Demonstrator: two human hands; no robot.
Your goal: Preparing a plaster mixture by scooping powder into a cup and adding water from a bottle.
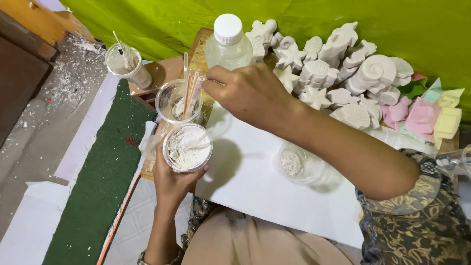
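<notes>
My left hand (pixel 171 181) holds up a clear plastic cup of white powder (pixel 187 147) from below. My right hand (pixel 250 93) reaches across from the right, fingers pinched on a thin clear stirrer (pixel 202 140) whose lower end dips into that powder. Just beyond stands a second clear cup (pixel 177 103) holding wooden sticks and a clear straw. A clear plastic bottle with a white cap (pixel 228 44) stands behind my right hand.
A white sheet (pixel 255 181) covers the work surface, with a small cup of powder (pixel 294 163) on it. White plaster shell and starfish casts (pixel 338 73) pile at the back right beside pink and yellow moulds (pixel 427 118). Another cup (pixel 125 64) stands far left; green mat (pixel 103 181) on the floor.
</notes>
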